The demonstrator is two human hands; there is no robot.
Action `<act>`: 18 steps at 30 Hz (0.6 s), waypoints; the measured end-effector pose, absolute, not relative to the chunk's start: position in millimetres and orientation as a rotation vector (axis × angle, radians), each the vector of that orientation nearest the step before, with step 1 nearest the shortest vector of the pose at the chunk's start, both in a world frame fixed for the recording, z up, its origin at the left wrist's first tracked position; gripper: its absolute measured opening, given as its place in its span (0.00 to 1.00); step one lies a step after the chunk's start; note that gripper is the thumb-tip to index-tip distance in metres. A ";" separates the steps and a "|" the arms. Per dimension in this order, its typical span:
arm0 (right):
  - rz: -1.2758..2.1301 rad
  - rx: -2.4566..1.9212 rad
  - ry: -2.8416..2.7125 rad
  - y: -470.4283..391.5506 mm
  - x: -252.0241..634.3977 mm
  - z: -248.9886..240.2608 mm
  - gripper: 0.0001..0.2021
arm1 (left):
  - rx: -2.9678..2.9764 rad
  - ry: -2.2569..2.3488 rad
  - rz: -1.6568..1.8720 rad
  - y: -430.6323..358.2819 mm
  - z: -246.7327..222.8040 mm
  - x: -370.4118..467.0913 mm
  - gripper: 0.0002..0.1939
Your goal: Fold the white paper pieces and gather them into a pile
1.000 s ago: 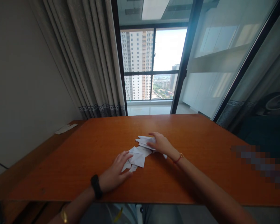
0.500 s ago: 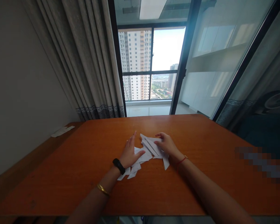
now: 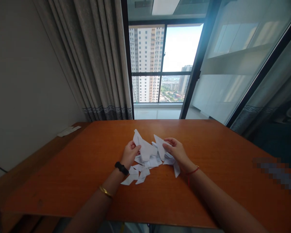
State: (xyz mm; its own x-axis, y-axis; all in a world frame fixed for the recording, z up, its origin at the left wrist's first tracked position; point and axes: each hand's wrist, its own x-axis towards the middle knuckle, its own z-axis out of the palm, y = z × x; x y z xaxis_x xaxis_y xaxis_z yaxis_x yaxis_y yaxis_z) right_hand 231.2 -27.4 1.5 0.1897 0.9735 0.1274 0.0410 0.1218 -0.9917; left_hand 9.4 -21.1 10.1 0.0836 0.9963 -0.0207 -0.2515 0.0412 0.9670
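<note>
My left hand (image 3: 131, 152), with a black band at the wrist, is closed on a folded white paper piece (image 3: 146, 149) raised above the pile. Between the thumb and fingers of my right hand (image 3: 176, 149) is another pointed white paper piece (image 3: 160, 145). Several folded white papers (image 3: 143, 173) lie loosely on the orange-brown table (image 3: 106, 139), beneath and in front of both hands. Some of the pile is hidden behind the held pieces.
A flat pale strip (image 3: 69, 131) rests on a wooden ledge (image 3: 38, 150) at the left. Grey curtains (image 3: 99, 64) and a glass sliding door stand beyond the table. A pixelated patch (image 3: 278, 174) covers part of the right side.
My left hand has gone from spread over the papers to gripping one piece. My right hand now holds a piece up too. The view has shifted slightly.
</note>
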 end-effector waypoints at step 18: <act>0.208 -1.541 -1.878 -44.3 202.2 14.6 0.15 | 1.316 0.959 1.399 -15.1 -0.6 12.9 0.23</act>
State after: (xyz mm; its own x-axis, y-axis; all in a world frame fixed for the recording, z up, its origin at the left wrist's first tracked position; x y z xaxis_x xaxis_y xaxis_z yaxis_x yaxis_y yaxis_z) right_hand 202.2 -44.3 14.6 -0.0590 0.9132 0.4031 0.8028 0.2834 -0.5246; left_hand 12.9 -15.1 -0.6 0.0361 0.9696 0.2421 -0.1238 -0.2360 0.9638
